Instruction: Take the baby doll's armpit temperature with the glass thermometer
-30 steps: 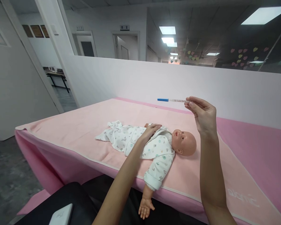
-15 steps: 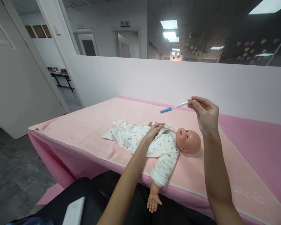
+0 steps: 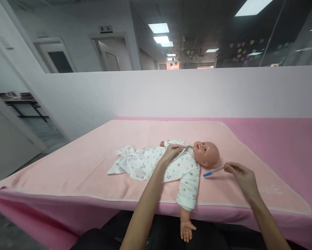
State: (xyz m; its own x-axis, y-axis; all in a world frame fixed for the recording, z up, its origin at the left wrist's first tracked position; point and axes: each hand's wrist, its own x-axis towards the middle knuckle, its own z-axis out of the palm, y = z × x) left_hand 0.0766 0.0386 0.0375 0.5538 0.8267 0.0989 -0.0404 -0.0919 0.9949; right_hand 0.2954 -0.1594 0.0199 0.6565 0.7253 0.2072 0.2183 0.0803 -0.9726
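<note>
Down comes the thermometer, now near the doll's head

Since the earlier frames, your right hand has dropped from high at the far right to low over the near right of the doll, bringing the thermometer along. Your left hand has stayed on the doll's front, and the view has swung to the right.

Your right hand pinches one end of the thermometer between thumb and fingertips. Its blue end points left, toward the doll's near sleeve, just to the near side of the head. Whether that end touches the peach cloth you cannot tell. Your left hand lies over the front of the shirt, fingers nearly together; whether they grip the fabric is hidden.

Around you, the doll lies on its back, head to the right, trouser legs to the left. Its near arm stretches past the near edge of the surface, blocking the thermometer's left side, while the head stands on the far side. Your left forearm covers part of the clothing. Pink cover shows at the right, a white wall rises behind, and a window runs above it.
</note>
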